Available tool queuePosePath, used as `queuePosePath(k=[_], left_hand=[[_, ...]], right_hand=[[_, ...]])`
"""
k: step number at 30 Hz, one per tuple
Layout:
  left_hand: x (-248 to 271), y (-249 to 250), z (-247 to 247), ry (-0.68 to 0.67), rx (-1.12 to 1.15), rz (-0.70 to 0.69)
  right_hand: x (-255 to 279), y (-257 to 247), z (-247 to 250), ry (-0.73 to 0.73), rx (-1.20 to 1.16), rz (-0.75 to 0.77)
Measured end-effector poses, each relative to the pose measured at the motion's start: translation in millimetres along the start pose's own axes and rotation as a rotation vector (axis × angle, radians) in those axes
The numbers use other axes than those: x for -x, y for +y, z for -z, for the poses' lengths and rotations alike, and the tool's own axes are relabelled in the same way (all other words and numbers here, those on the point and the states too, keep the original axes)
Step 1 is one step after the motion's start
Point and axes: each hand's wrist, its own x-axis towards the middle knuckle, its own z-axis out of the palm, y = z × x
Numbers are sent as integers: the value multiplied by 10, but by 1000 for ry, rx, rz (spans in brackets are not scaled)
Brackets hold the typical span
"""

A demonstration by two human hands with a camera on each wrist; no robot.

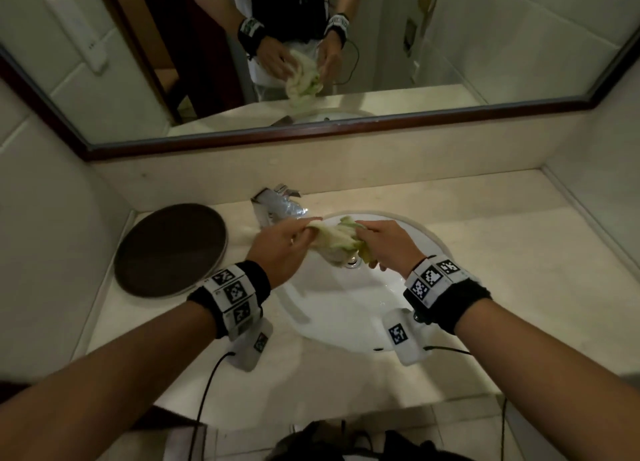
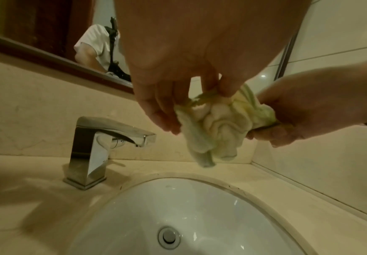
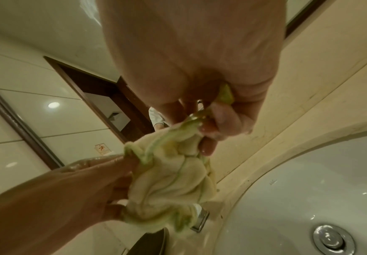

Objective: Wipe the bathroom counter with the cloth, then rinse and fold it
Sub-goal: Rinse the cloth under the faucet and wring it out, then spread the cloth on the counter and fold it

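A crumpled pale yellow-green cloth [image 1: 337, 240] hangs in the air over the white sink basin [image 1: 332, 308]. My left hand [image 1: 287, 242] pinches its left end and my right hand [image 1: 381, 242] grips its right end. In the left wrist view the cloth [image 2: 217, 127] bunches between my left hand's fingertips [image 2: 169, 119] and the right hand [image 2: 304, 110], above the basin [image 2: 178, 215] and right of the faucet [image 2: 99, 146]. In the right wrist view the cloth [image 3: 173, 181] looks wet and twisted, held by my right fingers [image 3: 219, 120].
A chrome faucet [image 1: 277, 200] stands behind the basin on the beige counter [image 1: 502, 287]. A dark round tray [image 1: 169, 249] lies on the counter at left. A framed mirror [image 1: 311, 44] spans the wall behind. The drain plug [image 1: 353, 262] sits under the cloth.
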Motion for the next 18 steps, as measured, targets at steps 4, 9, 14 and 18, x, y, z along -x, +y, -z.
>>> queuePosePath(k=[4,9,14,18], left_hand=[[249,-102,109,31,-53,58],[526,-186,382,64,-158,116],[694,-244,655,-2,-210,83],[694,-358,957,11,-221,50]], right_hand=[[101,-5,-89,-34,-14,3],[195,-163,-279,-214,-27,104],[283,-539,-552,-402,-1,298],[298,-850,-829,-438,87,479]])
